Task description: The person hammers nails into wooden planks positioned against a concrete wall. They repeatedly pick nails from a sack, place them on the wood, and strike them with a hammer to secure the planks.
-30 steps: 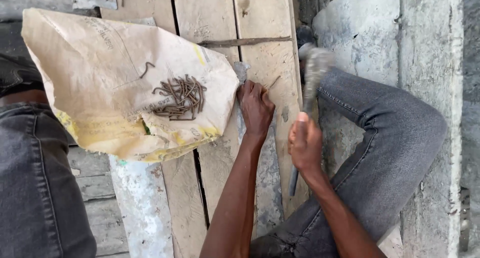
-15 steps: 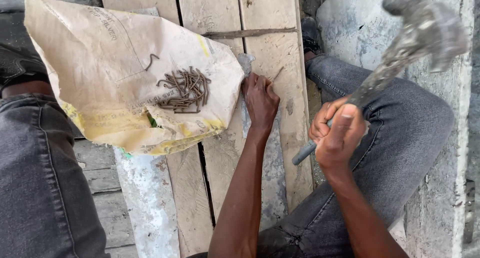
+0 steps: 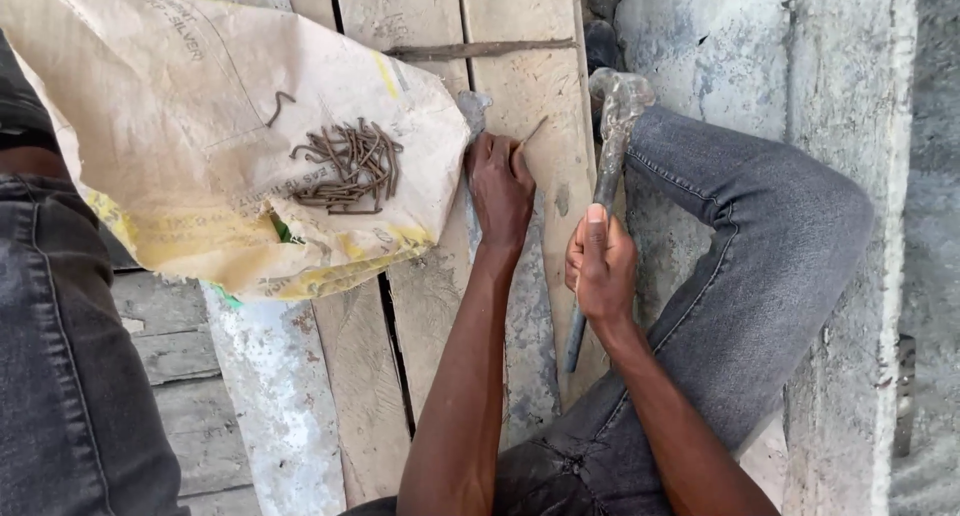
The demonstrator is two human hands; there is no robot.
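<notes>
My left hand (image 3: 500, 184) rests on a wooden plank (image 3: 520, 96) and pinches a thin nail (image 3: 534, 131) that leans up to the right. My right hand (image 3: 600, 266) grips the shaft of a grey metal hammer (image 3: 612, 126); its head sits low, just right of the nail near the plank's edge. A pile of several rusty nails (image 3: 348, 168) lies on a tan paper sack (image 3: 200, 146) left of my left hand.
Several planks run side by side under the sack. My bent right knee in grey jeans (image 3: 760, 246) lies right of the hammer. A concrete wall (image 3: 850, 96) stands at right. My left leg (image 3: 60, 356) fills the lower left. A grey concrete beam (image 3: 275, 396) lies below the sack.
The hammer was raised high at upper right half a second ago and has swung back down beside the nail. My left hand has stayed on the nail.
</notes>
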